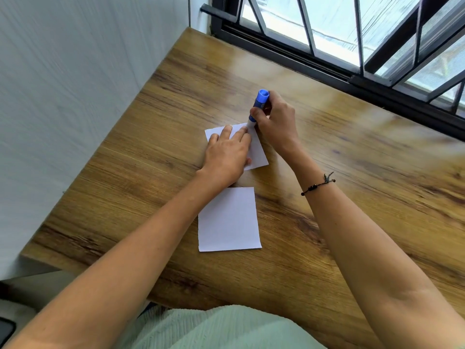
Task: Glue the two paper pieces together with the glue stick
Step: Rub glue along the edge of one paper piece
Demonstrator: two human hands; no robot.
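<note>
A person seated at a wood-grain desk (327, 197) by a black-framed barred window (352, 46) works w/ two small white rectangular paper pieces. The far paper piece (258, 152) lies flat near the desk's middle; the left hand (226, 157) rests on it palm down, fingers spread flat, grip released, pinning the sheet. The right hand (275, 122) has its grip clenched around a blue plastic glue stick (256, 107), held nearly upright & tilted slightly, thumb on the barrel's near side. The stick's lower end meets the far paper piece at its top right corner, just beside the left fingertips (245, 128). Whether glue shows on the sheet can't be told.

The near paper piece (229, 219), same white stock, lies flat closer to the person, apart from the far one, partly under the left forearm. A thin dark cord bracelet (318, 185) circles the right wrist. Pale green ribbed fabric (214, 328) fills the bottom edge; a white wall (75, 96) runs along the desk's left side.
</note>
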